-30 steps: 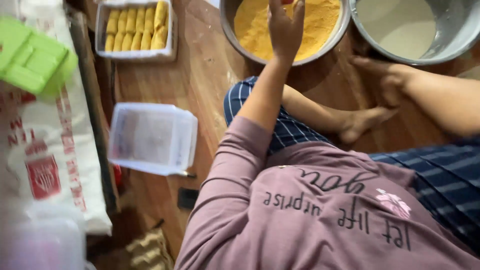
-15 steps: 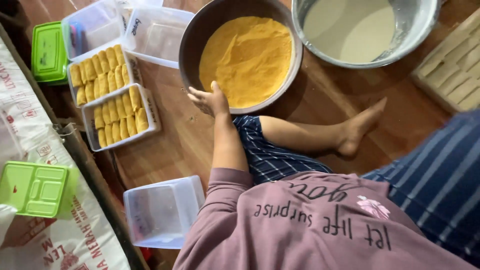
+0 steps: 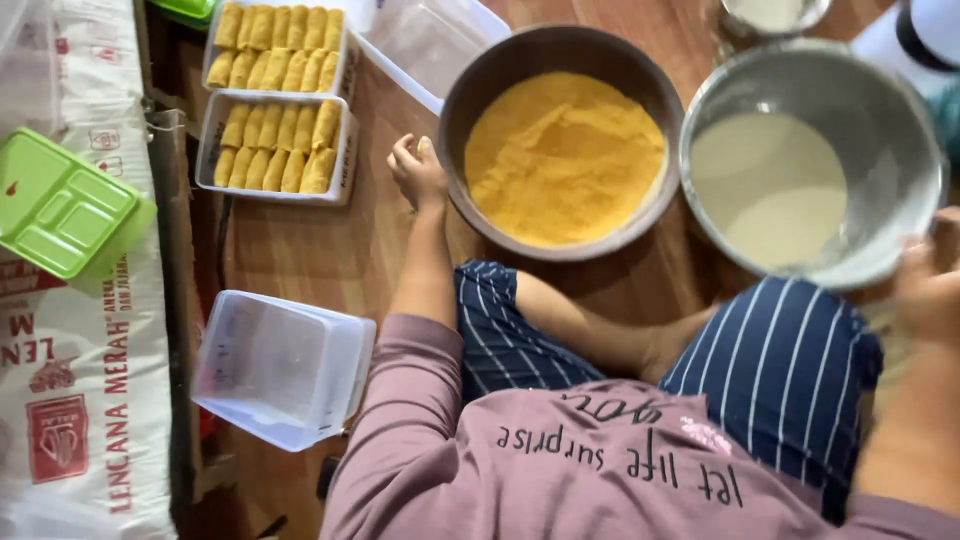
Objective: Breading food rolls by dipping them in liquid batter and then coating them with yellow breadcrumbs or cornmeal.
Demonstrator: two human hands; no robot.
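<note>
While the left hand [image 3: 418,172] rests with fingers curled and holding nothing on the wooden floor [image 3: 300,250], just beside the round metal bowl of yellow crumbs [image 3: 563,152], the blurred right hand [image 3: 930,285] touches the steel bowl of pale batter [image 3: 810,160]; its grip cannot be told.

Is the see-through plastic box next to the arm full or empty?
Empty. The clear plastic box has no lid on it, and only its bare pale bottom shows inside; no yellow rolls lie in it.

Round brown bowl [image 3: 470,95] of yellow crumbs upright beside grey bowl [image 3: 900,130] of pale batter.
</note>
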